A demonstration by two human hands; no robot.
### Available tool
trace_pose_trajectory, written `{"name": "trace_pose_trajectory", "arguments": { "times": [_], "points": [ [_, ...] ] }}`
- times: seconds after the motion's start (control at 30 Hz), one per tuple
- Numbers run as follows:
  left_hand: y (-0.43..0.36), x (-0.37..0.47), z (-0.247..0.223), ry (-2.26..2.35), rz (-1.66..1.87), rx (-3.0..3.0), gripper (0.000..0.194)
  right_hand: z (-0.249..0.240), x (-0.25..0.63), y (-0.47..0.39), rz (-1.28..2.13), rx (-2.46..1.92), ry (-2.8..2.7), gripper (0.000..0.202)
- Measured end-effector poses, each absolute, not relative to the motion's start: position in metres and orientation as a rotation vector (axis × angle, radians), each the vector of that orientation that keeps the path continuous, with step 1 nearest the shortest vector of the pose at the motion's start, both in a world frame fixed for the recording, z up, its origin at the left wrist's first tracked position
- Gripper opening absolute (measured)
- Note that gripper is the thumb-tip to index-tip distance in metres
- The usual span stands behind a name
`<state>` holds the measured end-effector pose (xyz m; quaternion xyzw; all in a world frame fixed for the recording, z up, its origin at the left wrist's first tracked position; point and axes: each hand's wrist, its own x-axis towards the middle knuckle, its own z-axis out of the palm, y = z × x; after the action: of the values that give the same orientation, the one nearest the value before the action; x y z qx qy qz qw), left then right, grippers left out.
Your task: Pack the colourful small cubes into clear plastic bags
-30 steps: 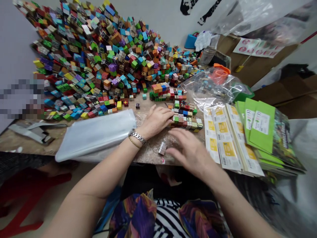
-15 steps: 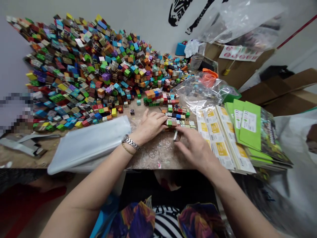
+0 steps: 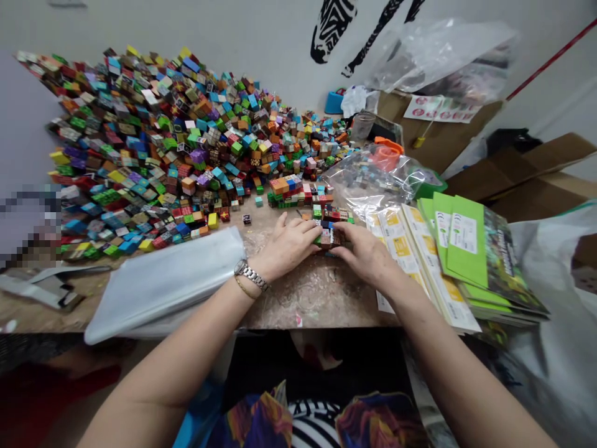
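Small printed toy cubes point(image 3: 327, 238) lie in short rows on the table between my hands. My left hand point(image 3: 290, 247), with a metal watch on the wrist, presses its closed fingers against the left end of the nearest row. At the right end, my right hand point(image 3: 368, 254) grips cubes between thumb and fingers; its fingertips partly cover them. Just behind are more rows point(image 3: 339, 213) of cubes. Farther back and to the left stands a stacked block of cubes point(image 3: 286, 186) in orange, blue, red and green.
A large heap of mixed cubes point(image 3: 153, 143) fills the back left. Clear plastic bags point(image 3: 168, 280) lie at left front. Sticker sheets point(image 3: 420, 267) and green booklets point(image 3: 466, 242) lie at right. Behind them are a clear bag point(image 3: 359, 174), tape rolls point(image 3: 429, 185) and cardboard boxes point(image 3: 541, 162).
My right hand, earlier holding a small piece apart in front of the row, has moved up and left against the cubes. My left hand stays at the row's left end. The view has tilted slightly.
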<state>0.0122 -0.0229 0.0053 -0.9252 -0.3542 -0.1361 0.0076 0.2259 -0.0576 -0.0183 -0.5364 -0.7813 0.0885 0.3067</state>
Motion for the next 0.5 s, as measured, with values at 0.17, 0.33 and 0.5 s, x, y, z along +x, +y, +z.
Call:
{"name": "trace_pose_trajectory", "arguments": {
  "times": [0.17, 0.33, 0.5],
  "points": [
    [-0.0218, 0.0116, 0.0005, -1.071, -0.472, -2.886, 0.031, -0.0184, 0.2352, -0.0617, 0.199, -1.415, -2.025, 0.042],
    [-0.0193, 0.0157, -0.0023, -1.040, -0.486, -2.884, 0.028, -0.0218, 0.2344, -0.0601, 0.202, -1.422, -2.070, 0.033],
    [-0.0192, 0.0187, -0.0031, -1.038, -0.475, -2.874, 0.026, -0.0214, 0.2271, -0.0611, 0.132, -1.450, -2.069, 0.027]
  ]
}}
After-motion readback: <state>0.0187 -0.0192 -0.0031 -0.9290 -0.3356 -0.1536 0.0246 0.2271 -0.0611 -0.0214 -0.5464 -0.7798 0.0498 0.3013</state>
